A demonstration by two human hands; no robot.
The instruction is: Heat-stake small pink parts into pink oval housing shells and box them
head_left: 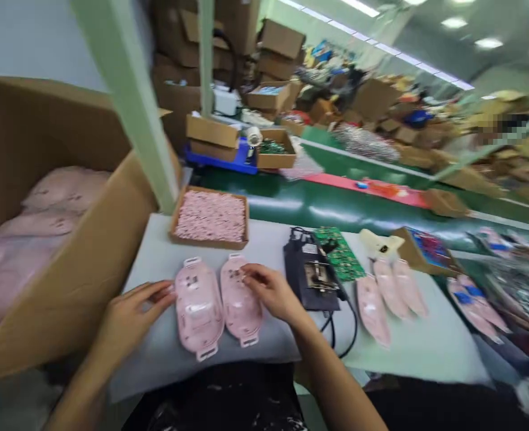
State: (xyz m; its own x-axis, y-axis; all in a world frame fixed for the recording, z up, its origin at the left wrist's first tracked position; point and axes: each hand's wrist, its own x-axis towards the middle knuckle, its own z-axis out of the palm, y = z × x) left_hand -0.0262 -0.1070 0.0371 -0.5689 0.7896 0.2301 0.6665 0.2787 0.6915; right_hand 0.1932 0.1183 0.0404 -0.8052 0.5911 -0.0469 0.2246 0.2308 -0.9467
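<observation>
Two pink oval plastic shells lie side by side on the pale work surface, their hollow sides up. At the outer edge of the left shell [199,308] is my left hand [134,308], thumb and fingers drawn together; whatever is between the tips is too small to make out. Over the upper part of the right shell [241,305] is my right hand [271,290], its fingers closed in a pinch near small holes. What those fingertips hold, if anything, is hidden. Just behind the shells stands a shallow cardboard box [210,216] full of small pink pieces.
To the right sit a black device [312,275] with cables, green circuit boards [340,254] and several narrower pink shells [372,308]. A large carton [107,239] holding pink shells stands left, beside a green post [132,108]. A green conveyor belt [273,200] runs behind.
</observation>
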